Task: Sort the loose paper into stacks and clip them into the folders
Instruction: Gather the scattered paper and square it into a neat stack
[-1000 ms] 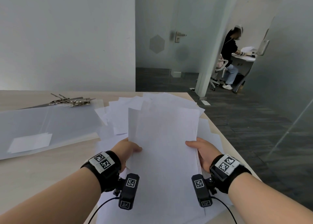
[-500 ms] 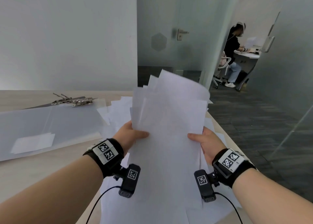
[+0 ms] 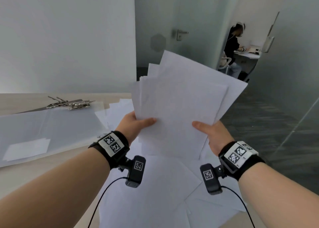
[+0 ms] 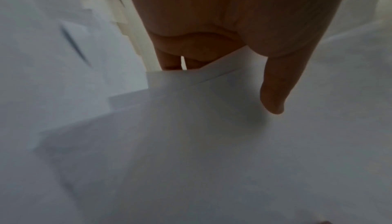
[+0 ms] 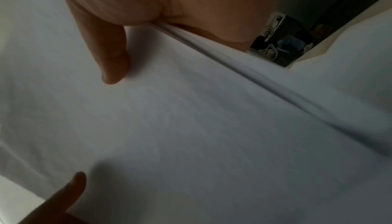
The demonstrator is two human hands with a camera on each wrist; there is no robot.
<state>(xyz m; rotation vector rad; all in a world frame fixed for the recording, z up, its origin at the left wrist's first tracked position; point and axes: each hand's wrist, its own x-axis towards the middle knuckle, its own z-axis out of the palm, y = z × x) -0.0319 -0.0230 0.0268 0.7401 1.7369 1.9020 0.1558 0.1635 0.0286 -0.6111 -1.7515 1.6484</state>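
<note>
Gathering step: left hand (image 3: 136, 124) and right hand (image 3: 213, 134), fingers clamped on an uneven sheaf (image 3: 179, 107), probably next square its edges against the surface (image 3: 31, 177).

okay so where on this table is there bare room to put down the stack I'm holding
Bare wood shows along the near left edge of the table, between your left hand and the clear folders, and in a strip behind the metal clips. Under the held stack and your right hand, loose sheets crowd the surface.
</note>
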